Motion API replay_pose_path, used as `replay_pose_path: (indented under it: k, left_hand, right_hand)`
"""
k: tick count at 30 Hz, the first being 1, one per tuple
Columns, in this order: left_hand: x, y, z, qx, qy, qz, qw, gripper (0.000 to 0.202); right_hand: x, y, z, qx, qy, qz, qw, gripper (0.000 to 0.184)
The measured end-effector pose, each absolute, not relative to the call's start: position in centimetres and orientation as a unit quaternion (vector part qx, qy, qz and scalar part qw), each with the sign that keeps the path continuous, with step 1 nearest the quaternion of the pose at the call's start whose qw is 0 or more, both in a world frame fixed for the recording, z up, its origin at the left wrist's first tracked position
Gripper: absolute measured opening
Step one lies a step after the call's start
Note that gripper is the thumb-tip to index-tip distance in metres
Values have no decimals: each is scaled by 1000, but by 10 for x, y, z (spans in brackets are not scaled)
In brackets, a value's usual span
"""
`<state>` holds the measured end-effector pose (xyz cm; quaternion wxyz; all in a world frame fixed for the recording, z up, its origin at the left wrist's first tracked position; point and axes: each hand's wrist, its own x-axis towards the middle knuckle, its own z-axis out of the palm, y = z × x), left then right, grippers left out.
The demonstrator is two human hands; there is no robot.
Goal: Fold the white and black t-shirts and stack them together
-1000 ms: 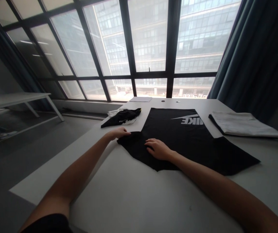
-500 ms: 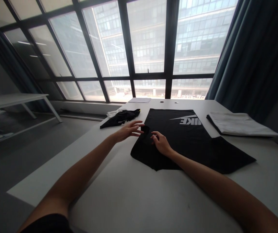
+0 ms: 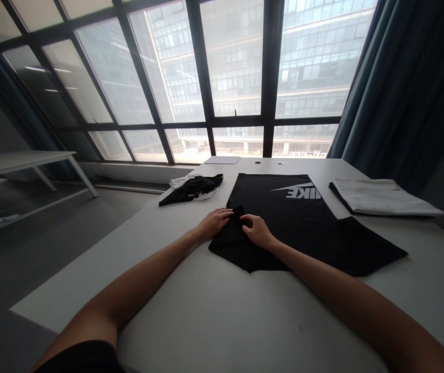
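A black T-shirt point(image 3: 303, 223) with a white logo lies spread on the white table point(image 3: 214, 311), its left sleeve folded in over the body. My left hand point(image 3: 216, 221) rests flat, fingers stretched, on the folded sleeve's left edge. Just to its right, my right hand point(image 3: 256, 229) sits on the same fold with its fingers curled and pinched on the black cloth. The right sleeve still lies spread out toward the right.
A crumpled black and white garment point(image 3: 193, 189) lies at the table's left edge. A folded white garment over a dark one point(image 3: 381, 197) sits at the right. A paper sheet point(image 3: 222, 160) lies at the far edge by the window; another table point(image 3: 20, 160) stands left.
The left sleeve has been folded inward over the shirt body. My left hand travelled right with it, lifted, then came down on the fold. My right hand shifted slightly up and right.
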<state>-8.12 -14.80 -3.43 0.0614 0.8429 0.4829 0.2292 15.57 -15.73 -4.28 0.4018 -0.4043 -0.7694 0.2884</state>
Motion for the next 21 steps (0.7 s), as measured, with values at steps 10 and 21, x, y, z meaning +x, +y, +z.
replay_pose_path:
  k: [10,21]
  left_hand:
    - [-85,-145,-27,787,528,315,56,39]
    - [-72,-154,-33,849,466,226,102,42]
  right_hand:
    - [156,-167,-47,-447,-787,161,393,36]
    - [151,-179,-43,-382,-876,104,274,31]
